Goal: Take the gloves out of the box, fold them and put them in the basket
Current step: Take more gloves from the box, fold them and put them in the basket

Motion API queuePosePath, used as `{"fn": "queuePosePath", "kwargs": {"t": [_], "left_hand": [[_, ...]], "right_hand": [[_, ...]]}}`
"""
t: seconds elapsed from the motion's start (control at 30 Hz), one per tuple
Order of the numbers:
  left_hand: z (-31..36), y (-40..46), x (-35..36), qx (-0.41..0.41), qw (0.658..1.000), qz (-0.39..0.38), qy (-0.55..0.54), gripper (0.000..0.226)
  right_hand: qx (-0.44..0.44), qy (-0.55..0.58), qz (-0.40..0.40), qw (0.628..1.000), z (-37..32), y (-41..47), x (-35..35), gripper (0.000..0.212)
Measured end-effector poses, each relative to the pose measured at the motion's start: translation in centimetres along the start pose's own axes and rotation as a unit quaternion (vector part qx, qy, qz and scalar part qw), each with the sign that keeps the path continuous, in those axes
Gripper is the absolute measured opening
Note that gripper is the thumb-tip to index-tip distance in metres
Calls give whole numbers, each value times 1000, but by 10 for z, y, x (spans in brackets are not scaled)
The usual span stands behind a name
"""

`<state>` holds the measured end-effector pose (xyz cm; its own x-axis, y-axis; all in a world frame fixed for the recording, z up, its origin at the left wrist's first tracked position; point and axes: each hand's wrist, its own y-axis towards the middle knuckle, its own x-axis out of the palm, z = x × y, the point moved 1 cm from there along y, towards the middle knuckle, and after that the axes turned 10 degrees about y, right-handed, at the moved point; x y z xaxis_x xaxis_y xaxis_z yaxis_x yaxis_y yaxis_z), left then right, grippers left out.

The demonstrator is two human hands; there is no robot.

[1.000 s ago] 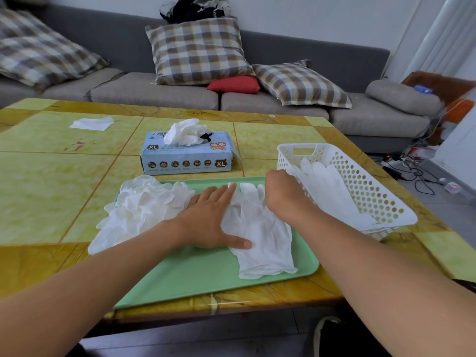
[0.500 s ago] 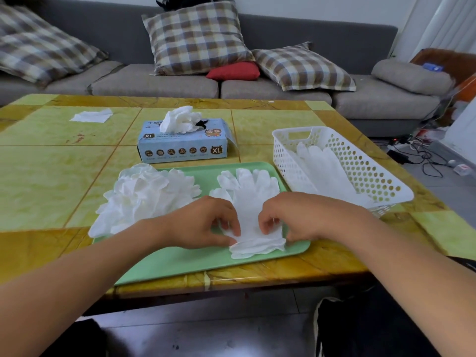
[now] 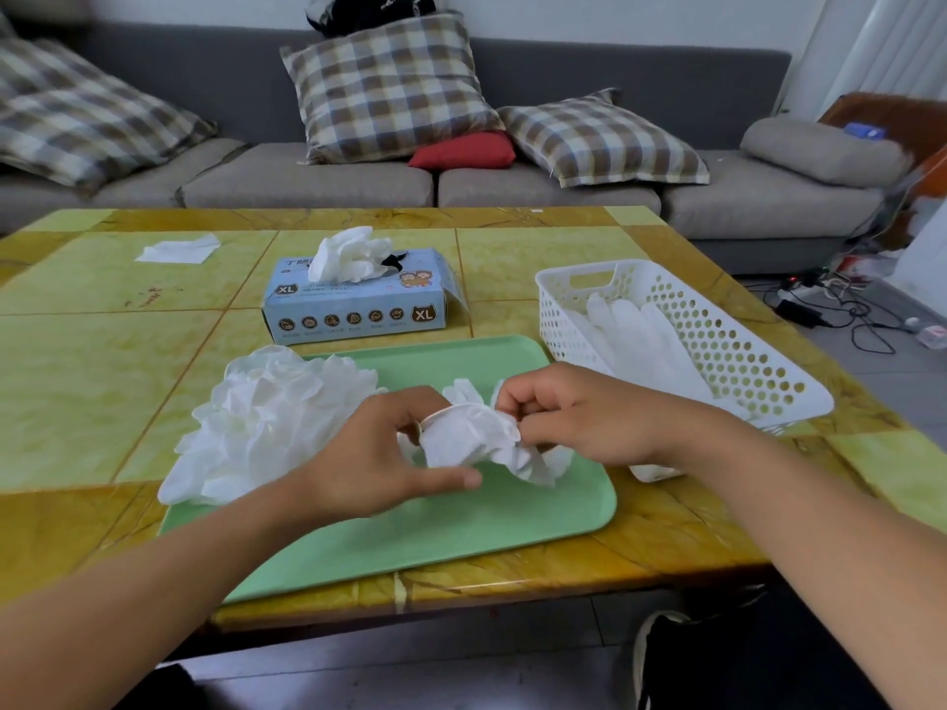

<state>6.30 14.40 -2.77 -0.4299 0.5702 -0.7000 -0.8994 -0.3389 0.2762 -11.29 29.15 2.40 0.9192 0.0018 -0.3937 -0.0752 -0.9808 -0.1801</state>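
Both hands hold one white glove [image 3: 474, 438] just above the green tray [image 3: 461, 535]; it is doubled over with its fingers pointing away. My left hand [image 3: 379, 453] pinches its left side and my right hand [image 3: 579, 417] pinches its right side. A loose heap of white gloves [image 3: 266, 417] lies on the tray's left part. The blue glove box [image 3: 358, 299] marked XL stands behind the tray, a glove bulging from its slot. The white perforated basket [image 3: 727, 345] at the right holds several flat gloves.
A white tissue [image 3: 177, 248] lies at the table's far left. A grey sofa with checked cushions [image 3: 389, 89] runs behind the table. Cables [image 3: 830, 304] lie on the floor to the right. The table's front edge is close below the tray.
The glove lay flat on the tray under both hands. The hands pinched its near end and lifted it toward the glove's fingers, so it now hangs bunched between them.
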Motion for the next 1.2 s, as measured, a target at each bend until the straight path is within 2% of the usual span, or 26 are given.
{"fn": "queuePosePath", "kwargs": {"t": [0.07, 0.13, 0.2, 0.23, 0.3, 0.33, 0.37, 0.4, 0.47, 0.5, 0.57, 0.73, 0.87, 1.03, 1.2], "left_hand": [[13, 7, -6, -23, 993, 76, -82, 37], [26, 9, -11, -48, 982, 92, -161, 27], [46, 13, -19, -87, 962, 90, -242, 23], [56, 15, -22, -97, 954, 99, -267, 21], [72, 23, -28, -108, 949, 125, -269, 16], [79, 28, -31, -114, 948, 136, -265, 14], [85, 34, -34, -117, 947, 144, -263, 13], [92, 39, -37, -120, 945, 149, -266, 13], [104, 51, -42, -110, 945, 147, -271, 12], [110, 57, -45, -98, 947, 146, -268, 12], [127, 71, -52, -79, 952, 139, -262, 14], [174, 111, -63, -52, 948, 110, -296, 15], [193, 139, -58, -50, 945, 108, -304, 17], [198, 171, -33, -67, 942, 119, -307, 22], [176, 212, -14, -104, 940, 138, -295, 22]], "right_hand": [[11, 134, 8, 991, -4, 0, 0, 19], [23, 291, 8, 956, -5, -1, 0, 30], [12, 400, -2, 916, -12, -5, 0, 41], [4, 438, -13, 899, -17, -8, 0, 49], [-13, 480, -41, 876, -25, -15, -3, 80], [-33, 483, -45, 874, -29, -19, -4, 92], [-60, 473, -34, 878, -34, -21, -4, 96], [-87, 447, 0, 890, -39, -25, -4, 90], [-120, 383, 115, 909, -50, -29, -7, 57], [-129, 368, 170, 905, -55, -30, -12, 43], [-145, 351, 230, 896, -66, -36, -31, 28], [-168, 322, 278, 889, -100, -69, -92, 28], [-153, 267, 325, 894, -112, -94, -136, 35], [-114, 240, 333, 905, -100, -104, -178, 35], [-86, 241, 334, 907, -67, -69, -200, 26]]}}
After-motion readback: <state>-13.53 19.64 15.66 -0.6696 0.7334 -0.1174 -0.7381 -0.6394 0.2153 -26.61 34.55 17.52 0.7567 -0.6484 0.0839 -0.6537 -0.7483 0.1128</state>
